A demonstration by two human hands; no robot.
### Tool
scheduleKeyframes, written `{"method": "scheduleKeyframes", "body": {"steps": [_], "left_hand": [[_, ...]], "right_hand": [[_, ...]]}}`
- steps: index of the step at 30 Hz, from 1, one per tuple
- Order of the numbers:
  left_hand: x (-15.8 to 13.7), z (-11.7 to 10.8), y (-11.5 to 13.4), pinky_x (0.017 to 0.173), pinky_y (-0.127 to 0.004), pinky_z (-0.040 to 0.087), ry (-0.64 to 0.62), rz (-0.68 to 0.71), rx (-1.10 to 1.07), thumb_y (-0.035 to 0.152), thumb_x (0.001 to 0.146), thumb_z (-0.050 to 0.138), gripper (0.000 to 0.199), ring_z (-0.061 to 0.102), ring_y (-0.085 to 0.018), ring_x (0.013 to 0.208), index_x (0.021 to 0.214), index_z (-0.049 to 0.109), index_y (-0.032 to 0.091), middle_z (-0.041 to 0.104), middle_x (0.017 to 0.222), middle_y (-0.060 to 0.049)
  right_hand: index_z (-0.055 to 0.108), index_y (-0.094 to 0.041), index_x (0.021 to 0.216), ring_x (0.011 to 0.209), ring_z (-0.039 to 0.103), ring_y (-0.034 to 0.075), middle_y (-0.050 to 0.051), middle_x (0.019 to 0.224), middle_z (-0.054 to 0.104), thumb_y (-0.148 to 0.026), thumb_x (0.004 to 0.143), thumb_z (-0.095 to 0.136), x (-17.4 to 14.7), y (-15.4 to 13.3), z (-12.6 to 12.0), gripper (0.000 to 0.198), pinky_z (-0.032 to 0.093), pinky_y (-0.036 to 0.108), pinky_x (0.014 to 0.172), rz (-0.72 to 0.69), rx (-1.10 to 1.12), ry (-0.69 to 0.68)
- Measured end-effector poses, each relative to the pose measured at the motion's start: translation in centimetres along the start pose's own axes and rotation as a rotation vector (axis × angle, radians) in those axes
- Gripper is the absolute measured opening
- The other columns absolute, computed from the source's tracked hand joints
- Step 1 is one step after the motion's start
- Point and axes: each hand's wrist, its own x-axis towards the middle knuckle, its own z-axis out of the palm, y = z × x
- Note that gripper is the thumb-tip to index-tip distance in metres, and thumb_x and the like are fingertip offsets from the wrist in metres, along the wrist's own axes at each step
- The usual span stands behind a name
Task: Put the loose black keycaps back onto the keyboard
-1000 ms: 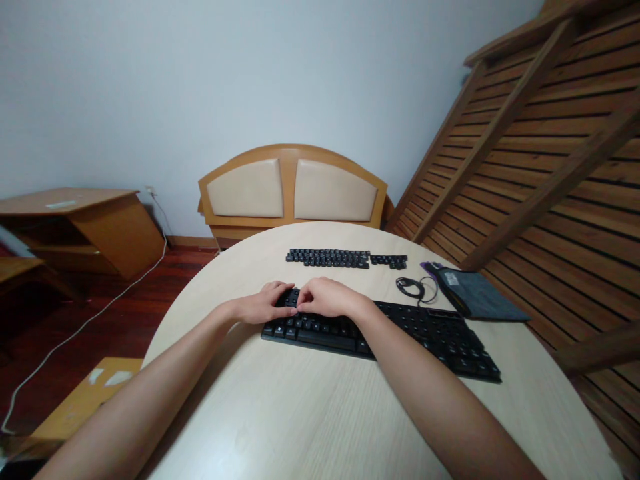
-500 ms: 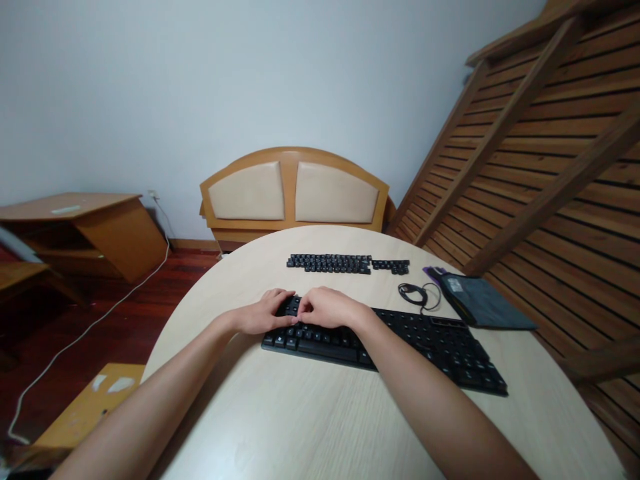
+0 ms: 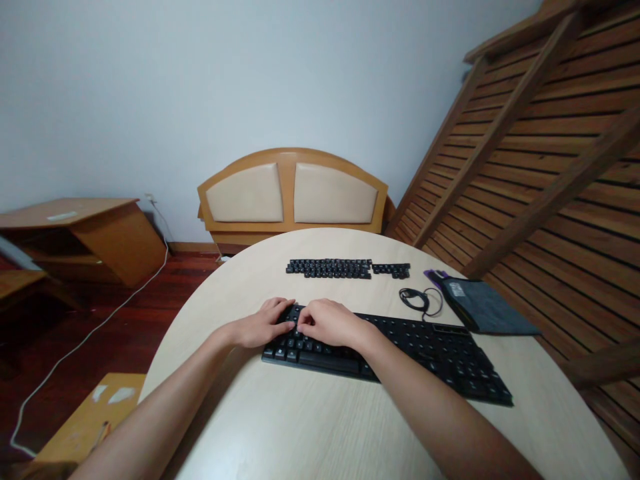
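Observation:
A black keyboard (image 3: 330, 363) lies across the table in front of me. Many of its upper keys are off, while keycaps still sit along its lower left rows. At its left end rests my left hand (image 3: 260, 325), open, its fingers on the far edge and its thumb stretched over the keys. My right hand (image 3: 333, 323) is closed above the left part of the keyboard, thumb and index finger pinched together. Whatever may be between those fingertips is too small to make out. Beyond the keyboard, loose black keycaps (image 3: 327, 268) are set out in rows, with a smaller group (image 3: 391, 269) beside them.
The keyboard's coiled cable (image 3: 425, 303) lies at the back right, near a dark grey pouch (image 3: 483, 307) with a purple edge. All this is on a round pale table (image 3: 300, 427). A slatted wooden frame (image 3: 550, 167) leans close on the right; a headboard (image 3: 293, 190) stands behind.
My left thumb has drawn slightly back from the right fingertips, leaving a small gap. My right hand stays pinched over the same area. The view has shifted a little.

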Motion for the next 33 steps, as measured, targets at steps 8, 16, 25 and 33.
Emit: {"method": "scheduleKeyframes", "body": {"steps": [8,16,25,33], "left_hand": [[-0.2,0.07,-0.04,0.123,-0.049,0.016,0.001,0.025,-0.028,0.056,0.097,0.045,0.071,0.026,-0.032,0.145,0.153,0.027,0.017,0.031,0.154,-0.016],[-0.21,-0.07,0.13,0.123,-0.047,0.019,-0.004,0.03,-0.024,0.06,0.094,0.047,0.076,0.027,-0.032,0.145,0.154,0.028,0.017,0.032,0.154,-0.016],[-0.25,0.19,0.07,0.122,-0.048,0.02,0.023,0.036,0.003,0.062,0.093,0.049,0.079,0.029,-0.033,0.145,0.154,0.028,0.017,0.032,0.154,-0.017],[-0.42,-0.14,0.53,0.119,-0.049,0.027,0.06,0.066,0.053,0.058,0.09,0.056,0.075,0.036,-0.034,0.139,0.151,0.034,0.02,0.041,0.146,-0.015]], "right_hand": [[0.078,-0.023,0.094,0.086,0.067,0.02,0.005,0.093,0.075,-0.029,0.092,0.059,-0.8,-0.26,0.54,0.02,0.043,0.027,0.073,-0.002,0.016,0.074],[0.077,-0.022,0.094,0.089,0.067,0.021,0.006,0.093,0.074,-0.03,0.093,0.06,-1.08,-0.1,0.74,0.019,0.044,0.029,0.078,-0.012,0.059,0.089],[0.077,-0.023,0.093,0.089,0.067,0.021,0.005,0.094,0.075,-0.031,0.092,0.061,-0.89,-0.13,0.77,0.019,0.044,0.029,0.077,0.015,0.061,0.082],[0.078,-0.023,0.093,0.089,0.067,0.02,0.005,0.093,0.075,-0.03,0.091,0.06,-0.65,-0.06,0.8,0.019,0.045,0.028,0.077,0.018,0.058,0.069]]}}
